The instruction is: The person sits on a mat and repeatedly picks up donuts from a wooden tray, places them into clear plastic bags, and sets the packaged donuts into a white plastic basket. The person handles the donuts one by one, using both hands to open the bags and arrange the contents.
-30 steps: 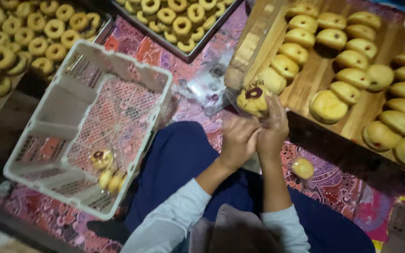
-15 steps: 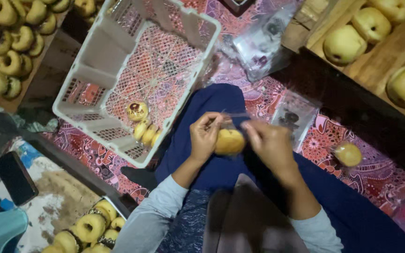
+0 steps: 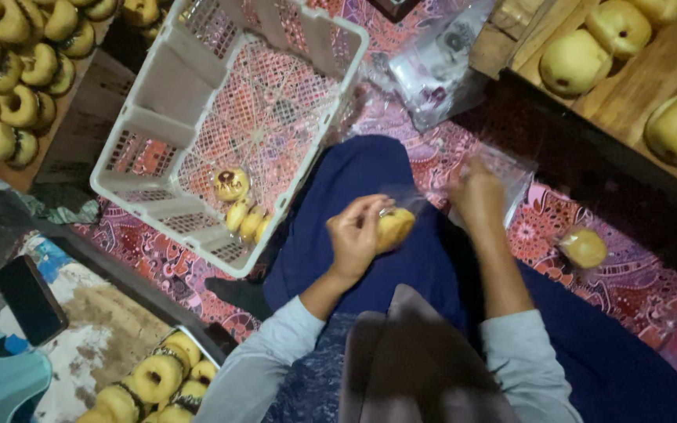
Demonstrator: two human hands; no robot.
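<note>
My left hand (image 3: pixel 356 235) holds a round yellow bun (image 3: pixel 394 228) over my lap, fingers curled around it, with a clear plastic wrapper (image 3: pixel 407 200) showing at its upper side. My right hand (image 3: pixel 477 196) sits at three o'clock from the bun, apart from it, fingers bent over the thin bags (image 3: pixel 511 168) lying on the patterned mat (image 3: pixel 628 274); I cannot tell whether that grip pinches a bag or only rests there.

As far as I can judge, little is done: the white plastic crate (image 3: pixel 158 133) at ten o'clock holds only four or so wrapped buns (image 3: pixel 240 207) huddled in its near corner, and one more wrapped bun (image 3: pixel 584 247) lies alone on the mat at three o'clock. Much seems left: bare buns (image 3: pixel 573 59) wait on the wooden boards (image 3: pixel 628 86) at one o'clock, ring donuts (image 3: pixel 9 78) fill a tray at ten o'clock, and more donuts (image 3: pixel 154 380) sit at seven o'clock.

The crate's near rim stands just beside my left knee, with open floor inside it. The board's dark edge runs close past my right hand. A dark phone (image 3: pixel 29 299) lies well apart at eight o'clock.
</note>
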